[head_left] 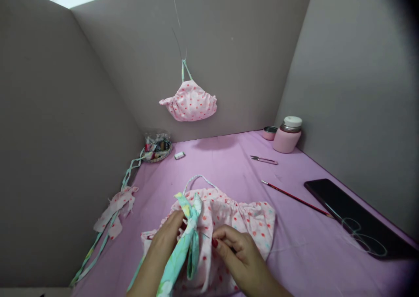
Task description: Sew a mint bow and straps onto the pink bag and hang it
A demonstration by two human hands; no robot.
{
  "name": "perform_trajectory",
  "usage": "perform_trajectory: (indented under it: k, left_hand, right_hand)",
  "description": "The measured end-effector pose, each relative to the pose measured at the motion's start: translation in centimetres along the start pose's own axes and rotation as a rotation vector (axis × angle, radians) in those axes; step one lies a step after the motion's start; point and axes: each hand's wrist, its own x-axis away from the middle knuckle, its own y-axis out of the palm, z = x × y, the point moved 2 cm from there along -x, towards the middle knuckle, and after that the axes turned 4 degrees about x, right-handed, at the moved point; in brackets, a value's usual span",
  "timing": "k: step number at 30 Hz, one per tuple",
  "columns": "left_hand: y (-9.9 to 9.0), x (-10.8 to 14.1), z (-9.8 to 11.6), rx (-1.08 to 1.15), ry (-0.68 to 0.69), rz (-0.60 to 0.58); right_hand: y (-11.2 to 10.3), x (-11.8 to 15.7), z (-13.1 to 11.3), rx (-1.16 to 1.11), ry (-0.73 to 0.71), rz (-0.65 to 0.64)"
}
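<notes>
Hands on gathered dotted cotton

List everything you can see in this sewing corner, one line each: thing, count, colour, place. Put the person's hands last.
Dotted cotton pouch with ruffled edge: 1, pink with red dots, front centre on the table, under the hands.
Floral fabric strip: 1, mint green and yellow, across the pouch.
Hanging dotted pouch: 1, pink, on a thread against the back wall.
Fabric scraps and ties: several, pink and green, left edge.
Round basket of sewing bits: 1, mixed colours, back left.
Small white block: 1, beside the basket.
Thread snips: 1, metal, back right.
Lidded jar: 1, pink, back right corner.
Small tin: 1, pink, left of the jar.
Pencil: 1, red, right.
Phone: 1, black, right edge.
Table cover: 1, lilac.
Left hand: pinching the strip.
Right hand: on the pouch.
</notes>
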Motion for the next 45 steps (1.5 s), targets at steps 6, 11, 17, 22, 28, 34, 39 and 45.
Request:
perform_trajectory:
  k: [6, 11, 17, 22, 28, 34, 39, 45]
  left_hand:
    - [-1.0, 0.7, 1.6, 0.471, -0.281, 0.016]
    - [-0.6, 0.5, 1.5, 0.490, -0.279, -0.082]
    - [0.2, 0.4, 2.0, 0.407, -0.242, -0.111]
    - [0.8, 0.7, 1.5, 0.565, -0.317, -0.139]
    - [1.0, 0.8, 1.5, 0.619, -0.342, -0.136]
    - [0.8, 0.9, 2.2, 0.472, -0.263, -0.091]
    - [1.2, 1.0, 2.0, 0.406, -0.250, -0.121]
    - [2.0, 1.0, 1.8, 0.430, -0.307, -0.099]
  right_hand:
    - [0.0, 0.1, -0.2, 0.017, -0.003, -0.007]
    - [0.0, 0.0, -0.4, 0.061, -0.036, 0.006]
    - [0.0, 0.1, -0.4, 0.048, -0.040, -0.008]
    - [0.1, 0.0, -0.4, 0.049, -0.042, -0.006]
    - [0.0, 0.1, -0.1, 0.066, -0.021, 0.003]
    - [-0.1, 0.0, -0.3, 0.073, 0.001, -0.007]
    - [0.1, 0.0, -0.1, 0.008, 0.011, -0.006]
    - [0.5, -0.2, 0.8, -0.103, 0.035, 0.008]
